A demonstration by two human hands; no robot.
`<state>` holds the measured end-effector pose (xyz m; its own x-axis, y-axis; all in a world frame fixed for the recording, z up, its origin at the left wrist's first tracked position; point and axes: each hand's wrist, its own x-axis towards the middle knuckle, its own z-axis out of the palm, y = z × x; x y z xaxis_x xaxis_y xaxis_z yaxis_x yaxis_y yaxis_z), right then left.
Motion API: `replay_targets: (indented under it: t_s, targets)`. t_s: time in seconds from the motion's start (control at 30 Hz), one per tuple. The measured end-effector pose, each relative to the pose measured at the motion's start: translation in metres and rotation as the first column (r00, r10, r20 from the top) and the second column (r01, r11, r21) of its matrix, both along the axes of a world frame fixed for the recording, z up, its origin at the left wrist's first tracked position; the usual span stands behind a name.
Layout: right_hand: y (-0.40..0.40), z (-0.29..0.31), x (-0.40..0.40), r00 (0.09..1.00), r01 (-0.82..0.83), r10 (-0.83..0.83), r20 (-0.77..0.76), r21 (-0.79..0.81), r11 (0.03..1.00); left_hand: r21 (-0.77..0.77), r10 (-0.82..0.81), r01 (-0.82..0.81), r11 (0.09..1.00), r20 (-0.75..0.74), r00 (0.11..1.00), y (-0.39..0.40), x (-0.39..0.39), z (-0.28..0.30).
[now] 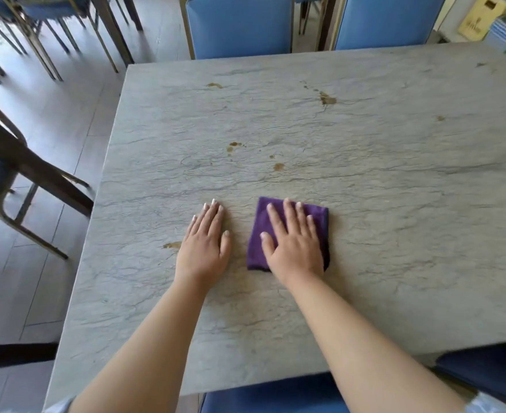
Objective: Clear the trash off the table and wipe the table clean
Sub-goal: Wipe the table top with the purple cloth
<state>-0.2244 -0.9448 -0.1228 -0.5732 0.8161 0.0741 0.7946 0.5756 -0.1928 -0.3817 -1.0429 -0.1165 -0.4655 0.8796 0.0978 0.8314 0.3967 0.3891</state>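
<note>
Table (365, 204): grey stone-look top w/ dark veins, matte – brown stains dotted across the far half, one by the left hand.
Cloth (260, 234): purple, fuzzy, folded to a rough square, laid flat near the table's front-centre.
Right hand (293, 242): pressed flat on the cloth, fingers spread wide, nothing gripped.
Left hand (205, 242): laid flat on bare tabletop just beside the cloth – fingers straight, close together.
Chairs (240, 25): blue padded, metal frames, at the far edge.

Pretty bright, soft daylight all over, glare washing out the floor (52, 120) on the left. Barely any shadows on the table (365, 204). Whole shot's a bit soft, and the wide lens bends the edges.
</note>
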Motion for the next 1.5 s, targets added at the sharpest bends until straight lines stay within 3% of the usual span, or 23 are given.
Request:
replay_targets:
  t_s: [0.13, 0.23, 0.37, 0.43, 0.5, 0.57, 0.63, 0.7, 0.77, 1.07, 1.17, 1.27, 1.4, 1.5]
  targets:
    - [0.071, 0.005, -0.028, 0.955, 0.271, -0.262, 0.137, -0.046, 0.962, 0.023, 0.006, -0.005, 1.000, -0.039, 0.999, -0.001, 0.001, -0.003]
    - [0.090, 0.006, -0.069, 0.945, 0.309, -0.297, 0.140, -0.073, 0.948, 0.034, 0.011, -0.009, 0.999, -0.072, 0.997, -0.001, 0.002, -0.002]
    - [0.055, 0.009, -0.093, 0.988, -0.034, 0.046, 0.145, -0.083, 0.996, 0.024, 0.002, -0.001, 1.000, -0.070, 0.998, -0.002, 0.002, -0.002]
    - [0.037, 0.012, -0.064, 0.966, -0.223, 0.230, 0.123, -0.067, 0.973, 0.035, 0.012, -0.011, 0.999, -0.035, 0.999, -0.002, -0.001, 0.000]
    - [0.036, 0.012, -0.024, 0.949, -0.299, 0.303, 0.089, -0.062, 0.952, 0.034, 0.020, -0.020, 0.999, 0.010, 1.000, -0.002, -0.006, 0.006]
    - [0.049, 0.010, 0.007, 0.976, -0.185, 0.190, 0.110, -0.054, 0.981, 0.024, -0.021, 0.021, 0.999, 0.026, 0.999, -0.002, -0.016, 0.015]
    - [0.056, 0.011, 0.013, 0.988, 0.076, -0.071, 0.135, -0.035, 0.996, 0.030, -0.059, 0.058, 0.998, 0.001, 0.998, -0.004, -0.031, 0.020]
    - [0.052, 0.010, -0.009, 0.943, 0.297, -0.285, 0.170, -0.055, 0.953, 0.062, 0.016, -0.014, 0.998, -0.023, 1.000, -0.011, -0.051, 0.018]
    - [0.038, 0.013, -0.041, 0.910, 0.394, -0.374, 0.177, -0.091, 0.915, 0.057, 0.129, -0.130, 0.990, 0.010, 0.992, -0.023, -0.073, 0.014]
    - [-0.059, 0.016, -0.162, 0.978, 0.184, -0.165, 0.123, -0.158, 0.970, 0.142, -0.241, 0.223, 0.964, 0.125, 0.962, -0.042, -0.145, 0.003]
    - [-0.096, 0.016, -0.158, 0.994, 0.026, -0.015, 0.106, -0.104, 0.994, 0.153, -0.274, 0.251, 0.956, 0.156, 0.949, -0.046, -0.149, 0.002]
    - [-0.114, 0.010, -0.111, 0.996, -0.024, 0.031, 0.089, -0.074, 0.997, 0.117, -0.277, 0.264, 0.957, 0.109, 0.955, -0.045, -0.146, 0.001]
    - [-0.077, 0.007, -0.050, 0.944, 0.276, -0.273, 0.183, 0.008, 0.961, 0.113, -0.290, 0.281, 0.953, 0.076, 0.954, -0.045, -0.144, 0.002]
    - [-0.088, 0.006, -0.051, 0.786, 0.599, -0.586, 0.198, -0.003, 0.801, 0.106, -0.289, 0.282, 0.954, 0.058, 0.956, -0.046, -0.142, 0.004]
